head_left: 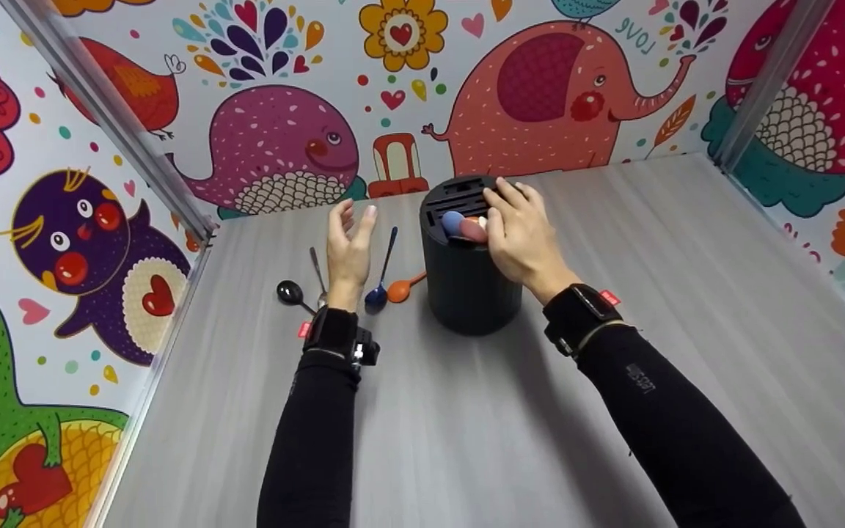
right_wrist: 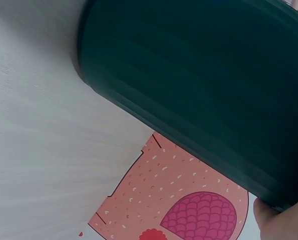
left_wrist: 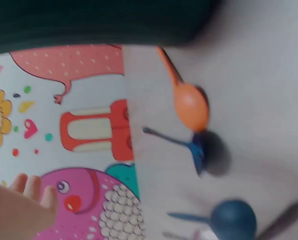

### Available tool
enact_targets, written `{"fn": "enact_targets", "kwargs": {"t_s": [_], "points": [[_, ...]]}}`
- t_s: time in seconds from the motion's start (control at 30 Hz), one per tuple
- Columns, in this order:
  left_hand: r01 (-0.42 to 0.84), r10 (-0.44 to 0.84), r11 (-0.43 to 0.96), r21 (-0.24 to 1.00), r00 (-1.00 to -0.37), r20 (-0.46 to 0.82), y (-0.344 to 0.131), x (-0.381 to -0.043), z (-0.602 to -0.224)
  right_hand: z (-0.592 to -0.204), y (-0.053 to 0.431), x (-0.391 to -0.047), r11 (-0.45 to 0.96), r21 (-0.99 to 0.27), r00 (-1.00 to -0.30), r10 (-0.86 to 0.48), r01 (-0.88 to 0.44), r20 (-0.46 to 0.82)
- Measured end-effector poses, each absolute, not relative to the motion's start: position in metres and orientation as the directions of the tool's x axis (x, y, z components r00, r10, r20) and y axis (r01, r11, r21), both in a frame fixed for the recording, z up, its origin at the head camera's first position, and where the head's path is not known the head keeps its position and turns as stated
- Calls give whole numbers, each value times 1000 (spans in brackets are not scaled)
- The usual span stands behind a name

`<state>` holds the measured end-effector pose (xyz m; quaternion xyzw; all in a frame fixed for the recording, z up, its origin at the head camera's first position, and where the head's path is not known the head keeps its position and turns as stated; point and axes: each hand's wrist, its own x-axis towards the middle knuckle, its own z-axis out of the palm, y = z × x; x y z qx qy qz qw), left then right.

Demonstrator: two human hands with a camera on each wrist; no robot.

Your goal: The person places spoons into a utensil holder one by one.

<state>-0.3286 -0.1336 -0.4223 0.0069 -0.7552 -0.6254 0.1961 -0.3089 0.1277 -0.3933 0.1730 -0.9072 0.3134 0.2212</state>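
A dark, tall round utensil holder with a slotted top stands upright on the table. My right hand grips its upper right rim, fingers bent over the top and thumb beside the spoons. A blue rounded spoon end and a pinkish one stick out of its front opening. To the left, my left hand is raised above the table, holding nothing, fingers loosely bent. Near it lie a black ladle-like spoon, a metal spoon, a dark blue spoon and an orange spoon.
The grey table meets cartoon-printed walls at the back and on both sides. Metal frame posts stand in the corners. The holder is close to the back wall, and the orange spoon's handle points toward its base.
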Motion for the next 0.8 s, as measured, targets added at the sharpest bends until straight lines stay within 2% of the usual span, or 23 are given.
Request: {"fn": "enact_targets", "kwargs": {"t_s": [0.2,0.3,0.4,0.47,0.53,0.67,0.8], "points": [[-3,-288,475,880,-945,153,-165,-327,-445,-393,127,-310,746,-476,-830,-181,-465,527],[-125,-336,548,827,-938,81,-179,-325,-461,-393,127,-309,743,-482,-832,-179,-464,524],[-180,-349,605,776,-936,55,-189,-322,-475,-393,127,-309,740,-492,-836,-170,-458,521],[-167,-311,664,729,-948,66,-195,-322,-483,-394,127,-308,736,-501,-838,-163,-455,521],[-123,-228,766,631,-970,87,-200,-321,-489,-394,127,-308,734,-505,-838,-159,-454,522],[23,-6,946,323,-996,91,-207,-318,-496,-393,127,-308,732,-500,-833,-164,-462,529],[158,157,982,98,-987,25,-207,-317,-499,-393,126,-308,738,-500,-838,-162,-453,522]]}}
